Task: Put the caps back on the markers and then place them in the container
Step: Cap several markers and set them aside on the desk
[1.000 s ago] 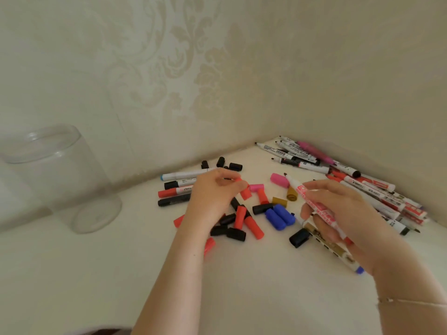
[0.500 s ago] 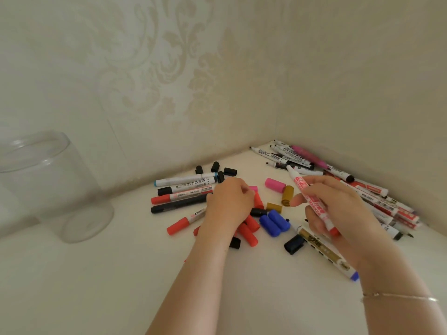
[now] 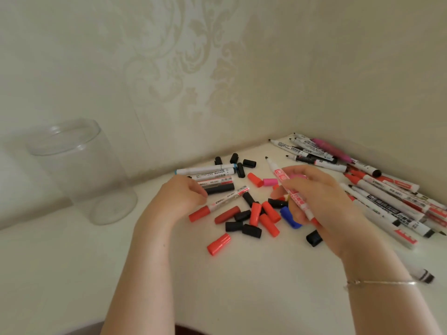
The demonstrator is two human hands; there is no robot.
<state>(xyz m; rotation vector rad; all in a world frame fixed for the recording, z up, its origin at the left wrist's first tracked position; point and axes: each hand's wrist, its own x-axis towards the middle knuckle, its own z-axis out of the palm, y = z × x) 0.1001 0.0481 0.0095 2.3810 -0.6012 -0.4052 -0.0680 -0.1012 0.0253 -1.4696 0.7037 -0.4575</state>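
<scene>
The right hand (image 3: 321, 201) grips an uncapped red marker (image 3: 291, 189), tip pointing up and away. The left hand (image 3: 179, 197) is curled closed beside capped markers; what it holds cannot be seen. Loose caps (image 3: 254, 213) lie between the hands. A clear container (image 3: 79, 170) stands far left.

Bare forearms; thin silver bracelet (image 3: 381, 283), right wrist.
</scene>
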